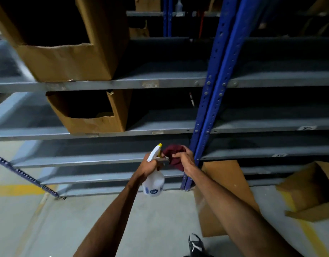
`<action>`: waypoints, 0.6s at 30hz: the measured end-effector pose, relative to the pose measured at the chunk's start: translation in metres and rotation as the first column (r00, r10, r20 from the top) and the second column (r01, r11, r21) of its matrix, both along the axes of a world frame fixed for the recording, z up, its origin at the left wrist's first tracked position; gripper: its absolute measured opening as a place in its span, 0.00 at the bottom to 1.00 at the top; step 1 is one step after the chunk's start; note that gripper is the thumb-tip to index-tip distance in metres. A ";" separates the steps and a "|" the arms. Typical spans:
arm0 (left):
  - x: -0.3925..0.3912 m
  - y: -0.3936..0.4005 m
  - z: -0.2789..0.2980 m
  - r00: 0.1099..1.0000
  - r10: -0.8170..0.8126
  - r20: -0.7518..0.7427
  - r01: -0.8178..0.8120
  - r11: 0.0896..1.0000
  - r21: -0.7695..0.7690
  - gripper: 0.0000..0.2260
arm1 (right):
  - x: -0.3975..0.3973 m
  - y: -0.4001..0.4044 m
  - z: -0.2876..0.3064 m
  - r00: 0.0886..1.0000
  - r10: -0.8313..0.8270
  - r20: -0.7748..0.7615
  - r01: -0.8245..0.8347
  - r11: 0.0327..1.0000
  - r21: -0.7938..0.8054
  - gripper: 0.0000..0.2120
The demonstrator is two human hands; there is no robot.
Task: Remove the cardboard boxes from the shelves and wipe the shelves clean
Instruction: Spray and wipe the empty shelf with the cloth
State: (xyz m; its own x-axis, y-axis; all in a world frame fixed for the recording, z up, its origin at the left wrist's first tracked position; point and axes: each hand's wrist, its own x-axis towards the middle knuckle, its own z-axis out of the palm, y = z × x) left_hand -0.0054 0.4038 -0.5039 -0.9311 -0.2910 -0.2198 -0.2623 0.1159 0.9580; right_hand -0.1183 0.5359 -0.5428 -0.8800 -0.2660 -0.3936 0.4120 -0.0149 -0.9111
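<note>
My left hand (150,166) grips a white spray bottle (154,183) by its neck, its yellow-tipped nozzle pointing at a dark red cloth (173,154). My right hand (185,159) holds that cloth bunched up right beside the nozzle, in front of the low grey shelves (160,83). A large open cardboard box (67,58) stands on an upper shelf at the left. A smaller open cardboard box (97,121) sits on the shelf below it.
A blue perforated upright (213,86) divides the shelving just right of my hands. On the concrete floor lie a flat cardboard box (224,182) under my right arm and an open box (311,190) at the right. My shoe (196,243) shows at the bottom.
</note>
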 end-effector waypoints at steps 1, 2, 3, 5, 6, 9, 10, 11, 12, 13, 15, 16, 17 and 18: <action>-0.016 0.013 0.004 1.000 0.010 -0.025 -0.010 1.000 -0.007 0.22 | -0.013 0.011 0.005 0.999 -0.035 0.010 0.036 0.998 -0.053 0.19; -0.032 0.027 0.008 0.998 0.021 -0.054 -0.021 1.000 -0.001 0.23 | -0.026 0.020 0.011 0.998 -0.064 0.011 0.065 0.993 -0.101 0.18; -0.051 0.042 0.012 0.997 0.029 -0.077 -0.029 1.000 0.008 0.20 | -0.038 0.031 0.020 0.996 -0.090 0.017 0.091 0.986 -0.138 0.16; -0.091 0.068 0.022 0.991 0.047 -0.127 -0.044 0.999 0.023 0.12 | -0.066 0.055 0.034 0.987 -0.158 0.026 0.160 0.970 -0.184 0.13; -0.111 0.079 0.025 0.987 0.062 -0.146 -0.059 0.998 0.025 0.11 | -0.080 0.068 0.038 0.982 -0.188 0.032 0.191 0.958 -0.216 0.12; -0.169 0.111 0.037 0.979 0.066 -0.193 -0.068 0.998 -0.006 0.10 | -0.121 0.107 0.043 0.958 -0.273 0.090 0.287 0.926 -0.243 0.16; -0.188 0.121 0.038 0.976 0.065 -0.208 -0.071 0.997 -0.020 0.10 | -0.135 0.120 0.044 0.952 -0.288 0.107 0.306 0.920 -0.245 0.14; -0.205 0.133 0.042 0.972 0.067 -0.224 -0.077 0.996 -0.035 0.10 | -0.147 0.132 0.045 0.938 -0.320 0.130 0.343 0.911 -0.230 0.12; -0.222 0.145 0.046 0.968 0.066 -0.244 -0.078 0.996 -0.041 0.11 | -0.158 0.144 0.048 0.923 -0.361 0.135 0.383 0.900 -0.210 0.10; -0.238 0.156 0.047 0.966 0.065 -0.250 -0.080 0.996 -0.049 0.11 | -0.170 0.156 0.051 0.906 -0.400 0.135 0.420 0.889 -0.181 0.09; -0.267 0.178 0.049 0.964 0.077 -0.253 -0.090 0.995 -0.040 0.10 | -0.193 0.176 0.050 0.879 -0.465 0.103 0.476 0.860 -0.183 0.09; -0.281 0.187 0.048 0.964 0.089 -0.252 -0.103 0.994 -0.044 0.10 | -0.204 0.185 0.049 0.873 -0.482 0.081 0.488 0.853 -0.186 0.10; -0.294 0.197 0.047 0.961 0.103 -0.256 -0.123 0.990 -0.065 0.10 | -0.215 0.193 0.047 0.868 -0.491 0.068 0.495 0.851 -0.176 0.11; -0.306 0.205 0.045 0.958 0.113 -0.264 -0.143 0.985 -0.100 0.09 | -0.223 0.200 0.047 0.871 -0.488 0.057 0.490 0.857 -0.160 0.13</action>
